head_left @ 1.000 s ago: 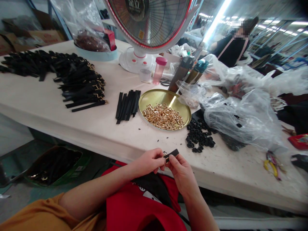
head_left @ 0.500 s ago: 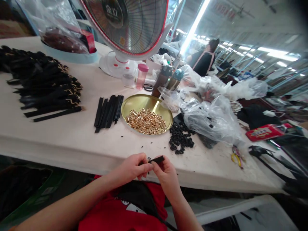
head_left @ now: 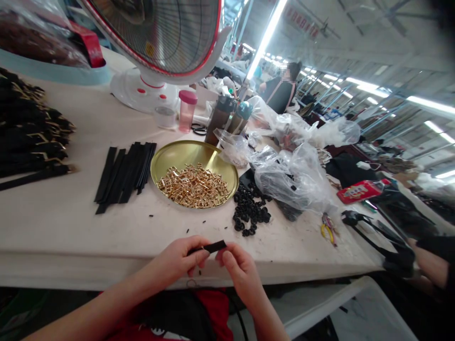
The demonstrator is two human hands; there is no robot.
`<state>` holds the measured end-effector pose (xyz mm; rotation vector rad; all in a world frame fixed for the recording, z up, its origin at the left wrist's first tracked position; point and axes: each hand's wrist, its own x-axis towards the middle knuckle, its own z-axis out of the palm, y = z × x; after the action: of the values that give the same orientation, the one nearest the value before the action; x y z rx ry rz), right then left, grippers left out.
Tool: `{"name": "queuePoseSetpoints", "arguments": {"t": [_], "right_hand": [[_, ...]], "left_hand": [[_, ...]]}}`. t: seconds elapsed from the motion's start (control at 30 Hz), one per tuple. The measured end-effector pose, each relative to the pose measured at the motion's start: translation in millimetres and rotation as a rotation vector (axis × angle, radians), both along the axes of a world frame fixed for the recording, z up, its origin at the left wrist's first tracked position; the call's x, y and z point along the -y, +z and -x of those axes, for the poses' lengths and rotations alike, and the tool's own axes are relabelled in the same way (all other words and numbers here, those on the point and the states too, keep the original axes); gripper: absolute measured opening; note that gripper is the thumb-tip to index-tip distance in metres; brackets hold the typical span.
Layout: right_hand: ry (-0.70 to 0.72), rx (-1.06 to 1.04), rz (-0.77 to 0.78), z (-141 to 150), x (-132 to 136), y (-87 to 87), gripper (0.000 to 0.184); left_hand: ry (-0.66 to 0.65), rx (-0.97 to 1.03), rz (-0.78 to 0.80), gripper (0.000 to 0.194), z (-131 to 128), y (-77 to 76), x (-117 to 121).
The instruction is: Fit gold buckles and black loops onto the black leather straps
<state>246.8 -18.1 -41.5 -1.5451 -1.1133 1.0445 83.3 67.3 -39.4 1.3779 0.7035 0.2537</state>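
Just above the table's front edge, a short black strap is between my two hands. My left hand pinches it with thumb and fingers, and its right end sticks out past them. At that end, the curled fingers of my right hand touch the strap, partly hidden behind it. Beyond my hands stands a round gold tray with a heap of small gold buckles. Flat black strips lie left of the tray. To its right is a pile of small black rings.
A round heater stands at the back left. Finished-looking black straps with gold buckles are piled far left. Bottles, clear plastic bags and yellow-handled pliers are on the table. Another person's arm shows at right.
My view has turned right, so the table's things sit further left. My right thumb has lifted from the strap, and more of its end shows. Another person's arm has come in at right.
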Motion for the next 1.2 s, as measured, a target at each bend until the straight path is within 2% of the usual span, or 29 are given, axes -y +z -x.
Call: {"name": "queuePoseSetpoints", "arguments": {"t": [0.1,0.17,0.23,0.3,0.4,0.5,0.6,0.8,0.9,0.97,1.0,1.1,1.13,1.2], "right_hand": [[-0.247,0.26,-0.039,-49,-2,-6.2,0.018],[-0.345,0.477,-0.097,-84,-7,-13.5,0.017],[-0.299,0.644,-0.089,-110,-12,-21.9,0.017],[-0.217,0.72,-0.047,-125,-16,-29.2,0.018],[-0.193,0.737,-0.053,-125,-16,-34.8,0.02],[-0.203,0.772,-0.072,-114,-10,-35.2,0.021],[-0.142,0.849,-0.04,-99,-7,-35.6,0.021],[-0.169,0.934,0.032,-78,-11,-38.5,0.01],[-0.164,0.91,0.003,-72,-12,-31.5,0.007],[-0.168,0.724,-0.02,-62,-11,-21.7,0.007],[-0.167,0.537,-0.021,-54,-10,-15.7,0.01],[-0.134,-0.202,0.022,-20,-7,1.7,0.02],[-0.127,-0.389,0.034,-7,-6,6.0,0.021],[-0.156,-0.619,0.039,15,-6,10.2,0.021]], "left_hand": [[0.036,-0.097,0.0,0.028,-4,-6.3,-5],[0.043,-0.122,0.004,0.029,-6,-8.1,-5],[0.059,-0.135,-0.004,0.031,-6,-8.5,-3],[0.082,-0.147,-0.012,0.034,-3,-8.5,0],[0.107,-0.157,-0.002,0.036,3,-8.6,3],[0.128,-0.149,0.007,0.034,8,-8.0,6],[0.124,-0.131,0.01,0.032,8,-5.3,12],[0.127,-0.101,-0.025,0.032,10,-0.1,20],[0.131,-0.084,-0.05,0.03,14,0.1,23],[0.152,-0.072,-0.075,0.028,14,2.0,25],[0.171,-0.064,-0.091,0.027,13,3.8,26],[0.255,-0.03,-0.163,0.025,7,11.2,29],[0.279,-0.017,-0.196,0.025,6,13.4,29],[0.303,-0.01,-0.253,0.024,4,16.2,29]]}}
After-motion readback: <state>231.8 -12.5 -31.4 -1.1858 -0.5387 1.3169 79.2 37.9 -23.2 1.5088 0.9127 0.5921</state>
